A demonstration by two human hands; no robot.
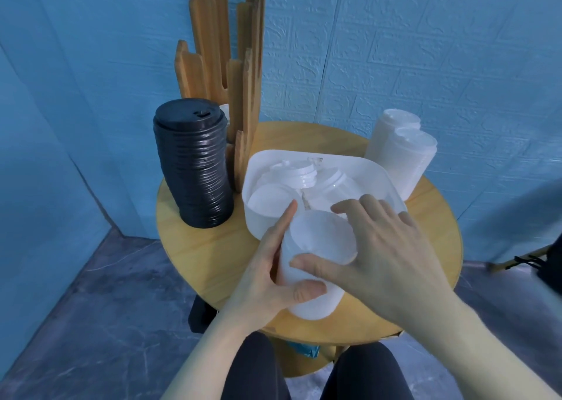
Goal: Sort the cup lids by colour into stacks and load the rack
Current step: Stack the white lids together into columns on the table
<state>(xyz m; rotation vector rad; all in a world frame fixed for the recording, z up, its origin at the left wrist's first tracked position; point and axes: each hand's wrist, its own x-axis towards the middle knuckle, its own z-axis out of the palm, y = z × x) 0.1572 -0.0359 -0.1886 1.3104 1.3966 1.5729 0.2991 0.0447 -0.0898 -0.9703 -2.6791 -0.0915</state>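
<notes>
Blue textured wall panels (425,50) close off the back and left of the scene, and a round wooden table (206,247) stands against them over a grey mottled floor (106,308). On the table's far left edge a tall stack of black lids (193,165) leans a little, with the wooden rack (240,74) rising just behind and beside it; the rack's upright slats run out of the top of the view, and its base is hidden by the black stack and the white tub (362,168). That tub sits mid-table holding loose white lids (289,183), piled so pale on pale that their number cannot be made out. Two white stacks (401,153) lie tilted at the far right rim of the table. Bare tabletop shows between the black stack and the tub, and along the near left edge. Near the front edge the left hand (267,275) grips a stack of white lids (316,266), thumb and fingers curled round its side, while the right hand (380,247) spreads wide over its top, thumb and fingertips curved round the uppermost lid's rim. The stack's lower end overlaps the table's near side. Dark trousered knees (255,369) show below, and a dark object (547,263) is cut off at the right edge
</notes>
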